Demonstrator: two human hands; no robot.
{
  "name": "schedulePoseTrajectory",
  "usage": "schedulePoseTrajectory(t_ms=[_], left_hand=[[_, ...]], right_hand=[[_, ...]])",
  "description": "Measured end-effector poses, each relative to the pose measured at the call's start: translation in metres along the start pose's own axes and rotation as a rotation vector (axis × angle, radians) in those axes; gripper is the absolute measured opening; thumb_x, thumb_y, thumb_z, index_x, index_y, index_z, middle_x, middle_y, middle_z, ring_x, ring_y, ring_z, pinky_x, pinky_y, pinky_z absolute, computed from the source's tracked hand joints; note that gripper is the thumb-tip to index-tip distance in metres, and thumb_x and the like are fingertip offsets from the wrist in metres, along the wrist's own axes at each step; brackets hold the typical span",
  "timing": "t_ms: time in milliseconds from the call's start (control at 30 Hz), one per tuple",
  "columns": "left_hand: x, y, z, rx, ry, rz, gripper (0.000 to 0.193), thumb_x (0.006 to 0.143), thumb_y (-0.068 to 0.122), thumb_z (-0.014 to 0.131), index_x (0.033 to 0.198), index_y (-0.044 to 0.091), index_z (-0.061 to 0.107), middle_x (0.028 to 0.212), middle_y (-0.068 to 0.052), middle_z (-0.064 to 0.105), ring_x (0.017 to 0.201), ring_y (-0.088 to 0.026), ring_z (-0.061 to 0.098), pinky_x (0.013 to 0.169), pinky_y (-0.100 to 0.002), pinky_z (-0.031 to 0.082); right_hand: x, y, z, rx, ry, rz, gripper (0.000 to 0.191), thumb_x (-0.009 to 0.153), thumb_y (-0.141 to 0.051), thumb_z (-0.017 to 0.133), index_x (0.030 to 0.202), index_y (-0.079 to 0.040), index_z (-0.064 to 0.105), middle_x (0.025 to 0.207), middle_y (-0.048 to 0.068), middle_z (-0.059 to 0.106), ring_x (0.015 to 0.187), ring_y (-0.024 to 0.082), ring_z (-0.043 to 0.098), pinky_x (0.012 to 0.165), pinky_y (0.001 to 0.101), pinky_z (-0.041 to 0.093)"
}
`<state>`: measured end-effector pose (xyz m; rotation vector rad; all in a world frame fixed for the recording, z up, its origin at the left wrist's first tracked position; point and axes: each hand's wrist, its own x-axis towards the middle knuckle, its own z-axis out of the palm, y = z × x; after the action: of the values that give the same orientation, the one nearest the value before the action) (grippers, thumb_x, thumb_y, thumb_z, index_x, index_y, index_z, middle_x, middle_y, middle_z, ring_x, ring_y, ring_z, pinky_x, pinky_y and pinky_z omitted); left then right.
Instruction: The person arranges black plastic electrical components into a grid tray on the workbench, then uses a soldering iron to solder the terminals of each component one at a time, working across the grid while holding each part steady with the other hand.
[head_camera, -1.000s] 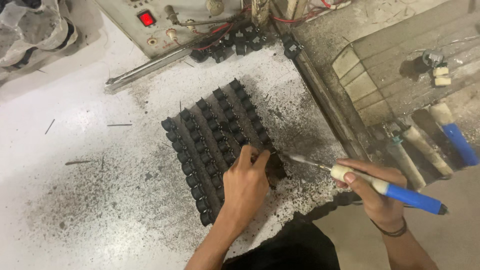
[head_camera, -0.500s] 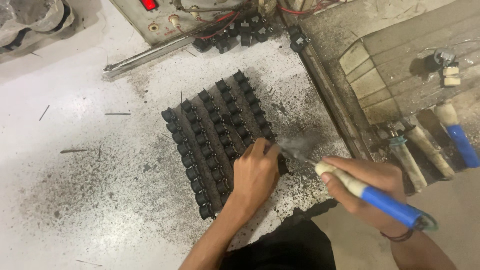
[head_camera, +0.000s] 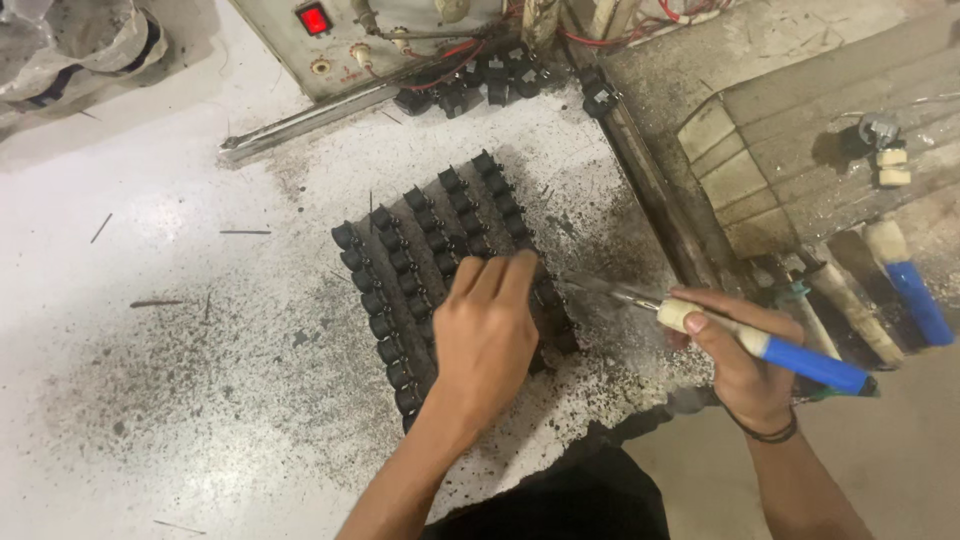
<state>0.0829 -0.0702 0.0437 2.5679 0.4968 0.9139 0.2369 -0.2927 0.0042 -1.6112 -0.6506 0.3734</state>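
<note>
Both hands work over a white table (head_camera: 150, 330) dusted with black grit, seen from above. At its middle lies a dark tray (head_camera: 445, 270) set at a slant, carrying rows of small black parts (head_camera: 425, 215) packed side by side.

Left hand (head_camera: 485, 335) lies flat, palm down, on the near right part of the tray, fingers (head_camera: 495, 275) stretched together and pressing on the black parts; it grips nothing. Right hand (head_camera: 735, 355), a dark band (head_camera: 765, 432) on its wrist, is closed around a soldering iron (head_camera: 760, 345) with a cream collar and blue handle. The iron's metal tip (head_camera: 610, 290) points left, just beside the tray's right edge and close to the left fingertips; whether it touches a part cannot be told.

Behind the tray stands a grey control box (head_camera: 400, 30) with a red switch (head_camera: 314, 18); red wires (head_camera: 620, 25) and a loose heap of more black parts (head_camera: 490, 75) sit at its foot, and a metal bar (head_camera: 300, 120) runs along its front. A worn wooden bench (head_camera: 790, 130) fills the right side, where another blue-handled tool (head_camera: 915, 295) lies beside a wooden-handled one (head_camera: 850, 310). Crumpled plastic wrap (head_camera: 70, 45) sits at top left. Thin wire offcuts (head_camera: 245, 232) lie scattered on the white table.
</note>
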Motion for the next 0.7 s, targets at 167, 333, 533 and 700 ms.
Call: schedulePoseTrajectory(t_ms=[167, 333, 533, 700], left_hand=[[-0.011, -0.013, 0.029, -0.001, -0.139, -0.130, 0.031, 0.074, -0.006, 0.066, 0.102, 0.004, 0.076, 0.099, -0.014, 0.064, 0.079, -0.030, 0.070, 0.056, -0.041, 0.058], [-0.019, -0.018, 0.041, -0.017, -0.181, -0.166, 0.021, 0.079, -0.001, 0.066, 0.096, 0.007, 0.077, 0.097, -0.009, 0.065, 0.081, -0.030, 0.070, 0.057, -0.043, 0.058], [-0.017, -0.021, 0.048, -0.038, -0.192, -0.148, 0.019, 0.080, 0.001, 0.066, 0.094, 0.007, 0.077, 0.097, -0.008, 0.066, 0.082, -0.030, 0.071, 0.058, -0.043, 0.059], [-0.013, -0.022, 0.044, -0.073, -0.143, -0.130, 0.014, 0.084, 0.002, 0.067, 0.093, 0.007, 0.076, 0.095, -0.009, 0.066, 0.082, -0.029, 0.071, 0.061, -0.042, 0.059]], right_hand=[[0.004, -0.006, 0.000, -0.058, -0.048, -0.007, 0.029, 0.094, -0.007, 0.067, 0.116, 0.011, 0.071, 0.097, 0.021, 0.077, 0.082, 0.023, 0.079, 0.071, 0.0292, 0.065], [0.012, -0.019, 0.009, -0.139, -0.061, 0.019, 0.029, 0.095, -0.009, 0.069, 0.119, 0.009, 0.072, 0.099, 0.020, 0.077, 0.081, 0.021, 0.077, 0.072, 0.0264, 0.063], [0.021, -0.046, 0.014, -0.397, -0.180, -0.138, 0.029, 0.090, -0.011, 0.073, 0.114, 0.005, 0.074, 0.095, 0.017, 0.079, 0.075, 0.015, 0.077, 0.064, 0.0225, 0.059], [0.030, -0.063, 0.023, -0.507, -0.195, -0.198, 0.028, 0.085, -0.015, 0.077, 0.108, 0.001, 0.077, 0.084, 0.014, 0.079, 0.060, 0.013, 0.075, 0.050, 0.0220, 0.053]])
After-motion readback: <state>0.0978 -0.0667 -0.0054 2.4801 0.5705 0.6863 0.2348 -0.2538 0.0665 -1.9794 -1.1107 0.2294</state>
